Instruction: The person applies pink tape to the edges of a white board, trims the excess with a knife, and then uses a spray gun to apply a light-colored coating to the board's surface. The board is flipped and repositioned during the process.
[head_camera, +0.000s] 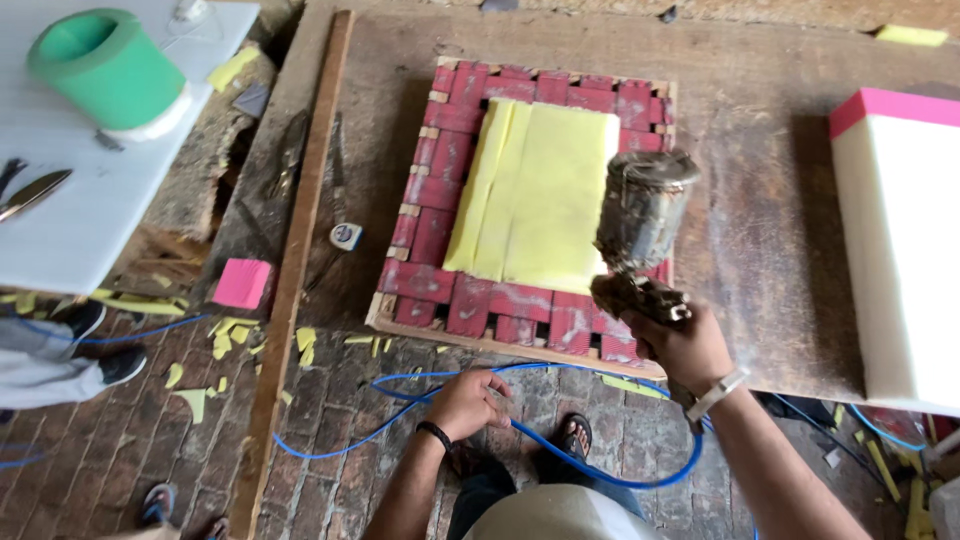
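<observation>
Right hand: the right hand (685, 345) is raised over the near edge of the work board, forearm coming in from lower right, a light band at the wrist. Fingers wrapped shut around the grip of a spray gun (640, 240).
Left hand: the left hand (470, 400) hangs low over the brick floor, a dark band at the wrist. Fingers curled down onto a blue hose (400, 415); a loose hold, palm facing down.
Spray gun: grimy and crusted. Its metal cup stands up and away from the hand, long axis running from the grip at lower right to the cup lid at upper centre. Nozzle is hidden behind the body; cannot tell its exact aim.
Seat frame: a square wooden frame with red webbing (450, 190) lies flat on the board, with a yellow foam pad (540, 190) laid on the webbing, long side running away from the person. The gun's cup overlaps the pad's right edge in view.
Surface: a worn brown board (760, 200), with a white foam block topped in pink (900, 230) at its right end.
Surroundings: brick floor (330, 470) littered with yellow foam scraps, a small pink foam piece (243, 283) at left, and a white table (80, 210) carrying a green roll (105, 65). Another person's shoes (100, 340) show at far left.
</observation>
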